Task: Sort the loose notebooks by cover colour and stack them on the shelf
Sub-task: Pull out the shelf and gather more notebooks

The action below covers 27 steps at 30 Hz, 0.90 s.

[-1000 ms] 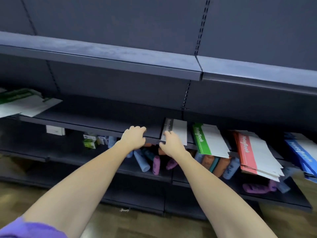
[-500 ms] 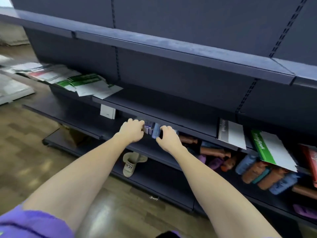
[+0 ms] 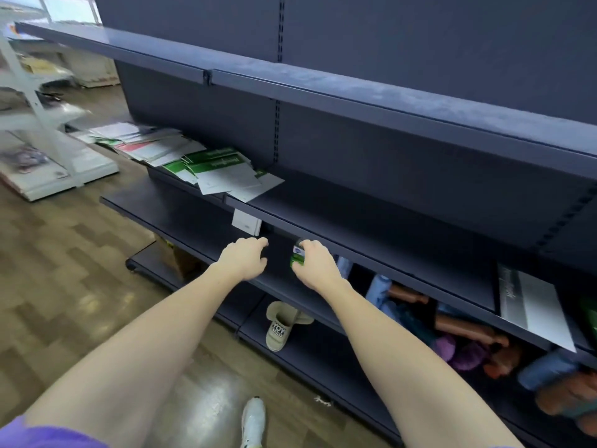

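Note:
A loose pile of notebooks lies at the left end of the dark middle shelf [image 3: 387, 227], with green-covered ones [image 3: 219, 166] on top and nearest, and red and white ones [image 3: 142, 147] further left. A grey-covered notebook [image 3: 533, 305] lies alone on the same shelf at the right, with the edge of a green one [image 3: 591, 315] beyond it. My left hand [image 3: 244, 260] and my right hand [image 3: 315, 265] hover side by side just below the shelf's front edge, fingers loosely curled, holding nothing. A small green and white box [image 3: 298, 255] on the lower shelf shows beside my right fingers.
A bare upper shelf [image 3: 323, 88] overhangs. The lower shelf holds blue, brown and purple bottles [image 3: 458, 328] and a beige slipper [image 3: 281, 324]. A price tag [image 3: 247, 221] hangs on the shelf edge. A white rack [image 3: 38, 92] stands left; my white shoe [image 3: 253, 421] is on the wooden floor.
My right hand has let go of the grey notebook, which stays on the shelf. My view and both hands have shifted left along the shelf toward the loose pile.

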{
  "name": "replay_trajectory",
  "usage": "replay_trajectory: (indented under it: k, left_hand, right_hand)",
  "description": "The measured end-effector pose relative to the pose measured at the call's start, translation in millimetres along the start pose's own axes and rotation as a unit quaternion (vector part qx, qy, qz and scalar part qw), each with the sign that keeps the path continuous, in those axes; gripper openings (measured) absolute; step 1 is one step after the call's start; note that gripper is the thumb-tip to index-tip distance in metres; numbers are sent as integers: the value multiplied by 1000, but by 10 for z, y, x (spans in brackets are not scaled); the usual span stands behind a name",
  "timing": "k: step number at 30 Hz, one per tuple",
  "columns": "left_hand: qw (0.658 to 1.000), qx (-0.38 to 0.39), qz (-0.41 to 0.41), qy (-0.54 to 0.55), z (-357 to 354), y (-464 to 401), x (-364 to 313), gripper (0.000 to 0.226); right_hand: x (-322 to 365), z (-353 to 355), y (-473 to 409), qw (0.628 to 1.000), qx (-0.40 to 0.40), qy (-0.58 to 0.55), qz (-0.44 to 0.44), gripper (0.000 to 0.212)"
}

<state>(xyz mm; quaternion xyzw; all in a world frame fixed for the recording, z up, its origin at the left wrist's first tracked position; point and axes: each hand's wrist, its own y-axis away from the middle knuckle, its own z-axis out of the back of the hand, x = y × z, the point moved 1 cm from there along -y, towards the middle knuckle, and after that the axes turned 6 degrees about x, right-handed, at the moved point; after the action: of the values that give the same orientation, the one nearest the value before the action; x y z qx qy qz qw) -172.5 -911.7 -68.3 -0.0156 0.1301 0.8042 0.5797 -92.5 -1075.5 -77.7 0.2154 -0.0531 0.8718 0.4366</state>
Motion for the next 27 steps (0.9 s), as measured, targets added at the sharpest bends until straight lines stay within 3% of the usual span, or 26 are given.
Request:
replay_trajectory:
  k: [15,20,27]
  left_hand:
    - [997,-36,52,-37,788,-1562,1668,40]
    - [995,-33,91,-34,888,-1826,2112,46]
    - [996,-40,75,-33,960,-2170,2614,47]
  right_hand:
    - [1029,-253,-2315,997,8,-50,63,43]
    - [1384,-400,-2750,995,33,-41,83,45]
    - [1929,-659,-3244,996,33,-10,87,48]
